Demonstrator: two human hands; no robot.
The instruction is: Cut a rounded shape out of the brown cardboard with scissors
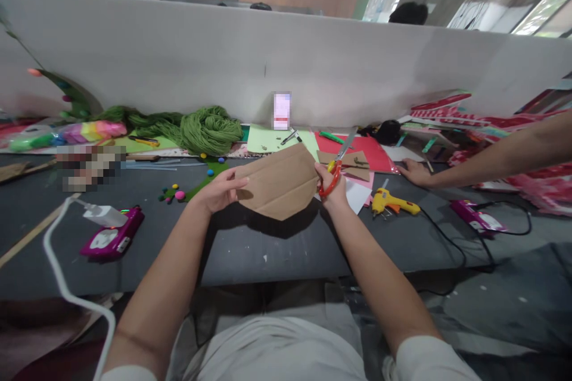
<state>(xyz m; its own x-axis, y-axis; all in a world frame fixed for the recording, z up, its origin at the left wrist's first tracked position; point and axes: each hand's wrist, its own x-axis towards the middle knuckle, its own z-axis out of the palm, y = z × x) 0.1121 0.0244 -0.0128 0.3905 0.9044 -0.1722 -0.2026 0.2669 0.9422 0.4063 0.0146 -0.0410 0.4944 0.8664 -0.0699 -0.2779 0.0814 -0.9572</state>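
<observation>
A brown cardboard piece with cut, angled edges and faint crease lines is held up over the dark table. My left hand pinches its left edge between thumb and fingers. At the right edge, my right hand is closed around scissors with orange-red and yellow handles, their blades pointing up and away from me. The fingers of this hand also meet the cardboard's edge. Behind the scissors lie brown cardboard scraps on coloured paper.
A yellow glue gun lies to the right, its cord trailing off. Purple power strips sit on both sides. Green yarn, a lit phone and red paper line the white partition. Another person's hand rests at right.
</observation>
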